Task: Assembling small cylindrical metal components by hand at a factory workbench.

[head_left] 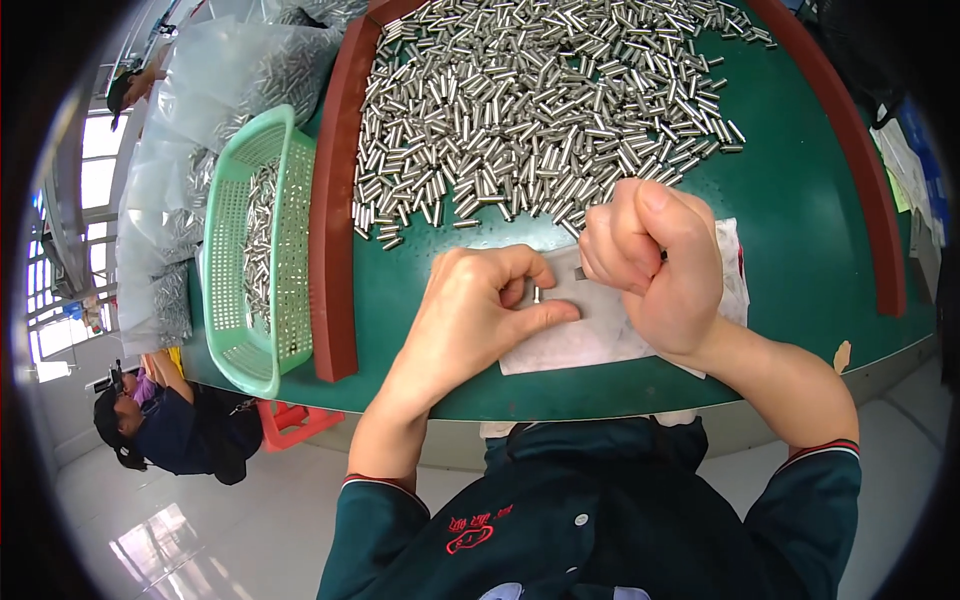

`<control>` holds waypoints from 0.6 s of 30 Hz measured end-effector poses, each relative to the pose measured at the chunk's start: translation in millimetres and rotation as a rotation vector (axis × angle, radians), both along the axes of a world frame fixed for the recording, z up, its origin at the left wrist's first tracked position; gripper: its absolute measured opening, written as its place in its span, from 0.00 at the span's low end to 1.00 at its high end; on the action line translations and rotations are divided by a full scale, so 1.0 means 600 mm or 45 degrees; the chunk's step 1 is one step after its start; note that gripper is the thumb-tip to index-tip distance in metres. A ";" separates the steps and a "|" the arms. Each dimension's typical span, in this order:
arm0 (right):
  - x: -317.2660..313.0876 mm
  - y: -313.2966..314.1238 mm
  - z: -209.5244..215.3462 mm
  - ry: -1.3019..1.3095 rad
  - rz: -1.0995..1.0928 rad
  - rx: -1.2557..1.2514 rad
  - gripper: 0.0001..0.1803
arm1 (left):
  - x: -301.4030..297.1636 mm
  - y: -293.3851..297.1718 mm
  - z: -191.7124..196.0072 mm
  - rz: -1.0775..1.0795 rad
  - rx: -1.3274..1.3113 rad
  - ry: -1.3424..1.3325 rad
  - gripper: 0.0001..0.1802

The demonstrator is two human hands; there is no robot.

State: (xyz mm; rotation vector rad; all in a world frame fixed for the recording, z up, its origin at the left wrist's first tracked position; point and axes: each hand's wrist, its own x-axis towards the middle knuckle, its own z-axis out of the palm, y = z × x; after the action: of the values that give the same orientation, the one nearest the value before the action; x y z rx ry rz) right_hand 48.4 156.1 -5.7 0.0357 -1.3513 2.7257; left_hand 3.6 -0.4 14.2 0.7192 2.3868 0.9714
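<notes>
My left hand (482, 300) is over a white cloth (620, 330), with its thumb and index finger curved apart and the other fingers curled. In the gap between them is one small shiny metal pin (537, 295); whether a finger touches it I cannot tell. My right hand (660, 262) is closed in a fist above the right part of the cloth. A bit of metal pin (580, 272) shows beside its curled fingers, and the rest of what it holds is hidden. Beyond both hands a broad heap of short metal pins (540, 110) covers the green tabletop (790, 230).
Dark red rails (335, 220) border the table left and right. Outside the left rail stands a light green basket (235, 340) with metal pins in it. Clear plastic bags (200, 100) of metal parts lie beyond it. Another person (180, 420) sits at far left near a red stool (295, 425).
</notes>
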 end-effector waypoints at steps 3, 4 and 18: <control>0.003 0.002 0.000 -0.017 0.021 -0.040 0.20 | 0.003 0.000 -0.001 0.079 -0.027 0.097 0.15; 0.003 0.003 -0.001 -0.018 0.031 -0.043 0.20 | 0.002 -0.003 -0.001 0.078 -0.081 0.150 0.15; 0.002 0.001 -0.002 0.037 -0.020 0.020 0.22 | 0.014 0.016 -0.011 -0.055 0.048 0.129 0.07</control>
State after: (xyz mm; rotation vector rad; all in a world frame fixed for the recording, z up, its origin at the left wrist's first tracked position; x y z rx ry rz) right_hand 49.4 156.5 -7.1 0.0656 -1.3592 2.6911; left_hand 12.3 9.2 7.3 0.8494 2.4345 0.9861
